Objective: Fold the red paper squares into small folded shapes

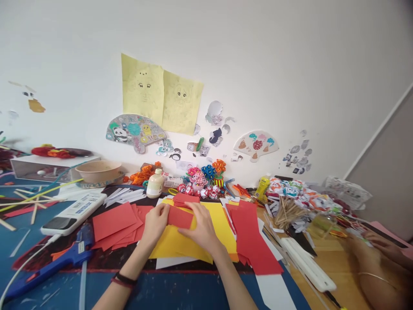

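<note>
While left hand point(156, 223) pinches red paper point(179, 217), right hand point(204, 226) alongside, spread wide (contact unclear).

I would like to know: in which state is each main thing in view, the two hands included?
Left hand: closed on red card
Right hand: thumb and fingers spread, contact unclear
Red card: held above the yellow sheets
Yellow sheets: overlapping, lying flat
Loose red cards: overlapping, fanned pile
Cream bottle: upright
Glue gun: lying down
Power strip: lying, cable attached
Bowl: upright, contents hidden
</note>
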